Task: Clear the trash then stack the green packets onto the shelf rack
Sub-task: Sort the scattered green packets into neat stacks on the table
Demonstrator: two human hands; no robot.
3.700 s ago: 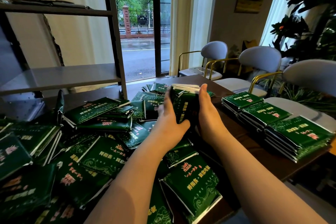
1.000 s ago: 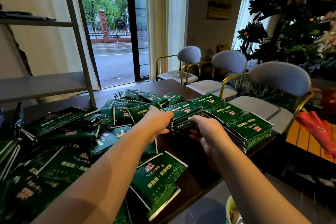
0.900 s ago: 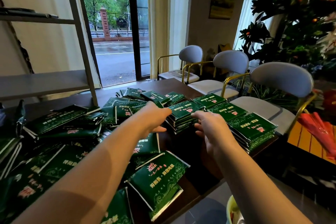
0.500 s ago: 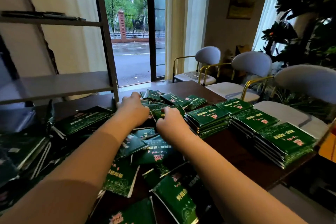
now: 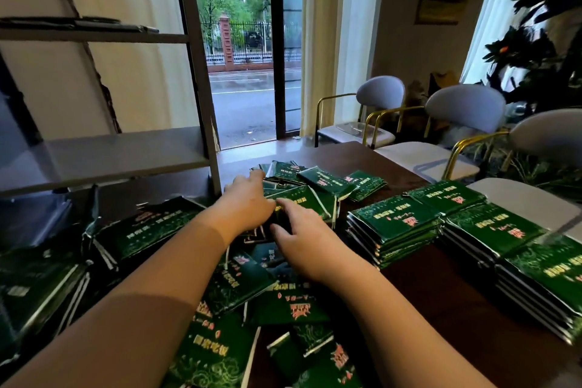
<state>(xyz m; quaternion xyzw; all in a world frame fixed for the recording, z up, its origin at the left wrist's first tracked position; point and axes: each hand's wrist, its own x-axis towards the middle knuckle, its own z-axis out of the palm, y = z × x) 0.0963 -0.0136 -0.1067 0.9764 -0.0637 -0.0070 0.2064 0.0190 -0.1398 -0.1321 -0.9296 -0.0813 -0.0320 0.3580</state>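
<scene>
Several loose green packets (image 5: 239, 287) lie in a heap across the dark table (image 5: 419, 287). Both my hands are in the middle of the heap. My left hand (image 5: 247, 206) rests on the packets with its fingers stretched forward. My right hand (image 5: 302, 241) is just beside it, thumb and fingers curled round one dark green packet (image 5: 282, 224). Neat stacks of green packets (image 5: 393, 225) stand in a row along the table's right side. The grey shelf rack (image 5: 126, 153) stands at the back left, its middle shelf bare.
The rack's upright post (image 5: 201, 98) meets the table just beyond my left hand. Three grey chairs with gold frames (image 5: 463, 110) line the table's right side. A large plant (image 5: 535, 50) fills the far right. A glass door (image 5: 252, 72) is behind.
Both hands left the neat stack on the right and moved left into the loose heap. My left hand has reached further forward and my right hand has closed on a packet.
</scene>
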